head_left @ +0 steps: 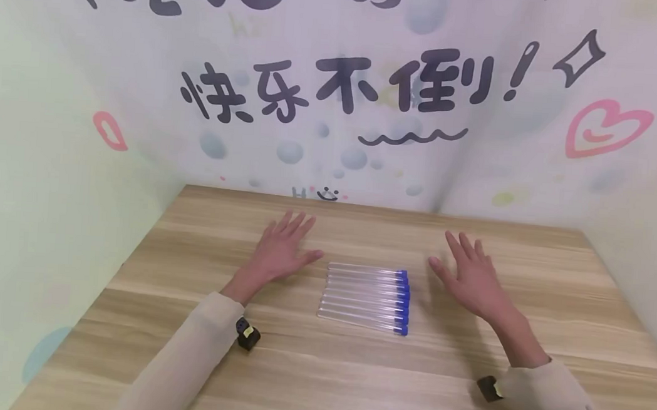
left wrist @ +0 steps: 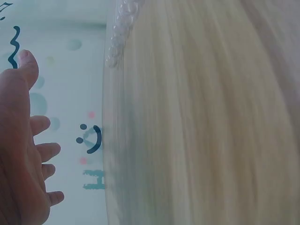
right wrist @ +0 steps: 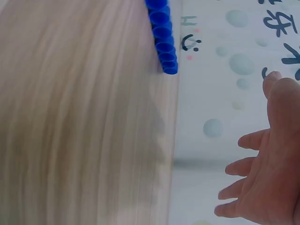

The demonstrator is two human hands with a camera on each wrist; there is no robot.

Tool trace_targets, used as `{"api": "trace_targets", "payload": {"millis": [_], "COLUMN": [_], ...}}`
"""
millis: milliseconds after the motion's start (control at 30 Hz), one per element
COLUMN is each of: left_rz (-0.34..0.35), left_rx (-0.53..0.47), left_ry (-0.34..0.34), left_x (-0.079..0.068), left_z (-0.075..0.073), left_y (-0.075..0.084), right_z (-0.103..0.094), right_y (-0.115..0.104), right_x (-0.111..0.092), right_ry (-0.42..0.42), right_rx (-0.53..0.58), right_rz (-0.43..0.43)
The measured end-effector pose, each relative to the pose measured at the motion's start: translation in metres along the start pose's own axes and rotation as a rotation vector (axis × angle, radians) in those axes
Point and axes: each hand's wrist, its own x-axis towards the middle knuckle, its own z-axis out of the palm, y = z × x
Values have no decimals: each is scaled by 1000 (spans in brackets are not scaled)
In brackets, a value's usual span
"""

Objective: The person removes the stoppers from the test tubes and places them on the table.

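Several clear test tubes with blue caps [head_left: 365, 298] lie side by side in a row on the wooden table, caps toward the right. To their left, my left hand [head_left: 280, 252] has its fingers spread and holds nothing. On the cap side, my right hand [head_left: 473, 283] is likewise spread, apart from the tubes. In the left wrist view, the rounded clear ends of the tubes [left wrist: 123, 30] show at the top, with the left hand [left wrist: 21, 154] at the edge. The right wrist view has the blue caps [right wrist: 162, 40] at the top and the right hand [right wrist: 272, 168] at the right.
The wood-grained table [head_left: 273, 377] ends at a white printed cloth [head_left: 320, 148] with dark lettering, hanging behind it. A pale wall [head_left: 51, 213] borders the left side. Each sleeve carries a small black wrist camera [head_left: 249, 337].
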Motion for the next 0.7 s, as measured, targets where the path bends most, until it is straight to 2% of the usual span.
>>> {"api": "trace_targets", "payload": {"millis": [333, 700], "left_rz": [-2, -29], "left_rx": [-75, -162], "left_ry": [62, 68], "left_x": [2, 3], "left_z": [8, 13], "left_y": [11, 18], "right_z": [10, 20], "right_y": [-1, -1], "right_x": [2, 9], "right_ry": [18, 46], "right_rx": [100, 194], "right_rz": [-10, -33]}}
